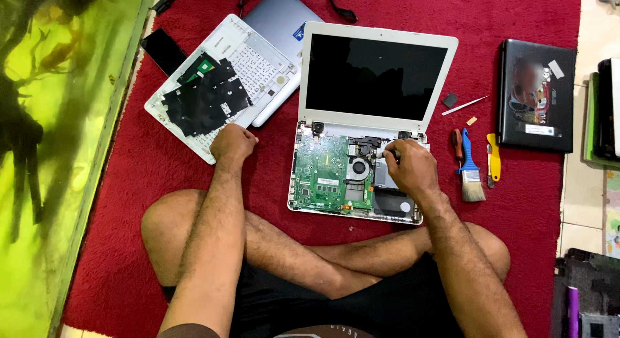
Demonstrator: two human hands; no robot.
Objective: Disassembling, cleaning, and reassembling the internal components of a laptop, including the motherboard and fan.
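- Red carpet (516,202) serves as the work surface; a green fish tank (58,150) stands at 9 o'clock.
- White laptop (368,118) lies open at centre, its green mainboard (326,173) and fan (359,167) exposed.
- Right hand (410,167) grasps a small tool over the hinge area, at 3 o'clock of the fan.
- Left hand (232,143) rests clenched on the removed keyboard cover (258,60), at 10 o'clock.
- Risk, as judged: a slipping tool tip could gouge the bare board; carpet fibres may carry static.
- Brush (470,176) lies at 3 o'clock.
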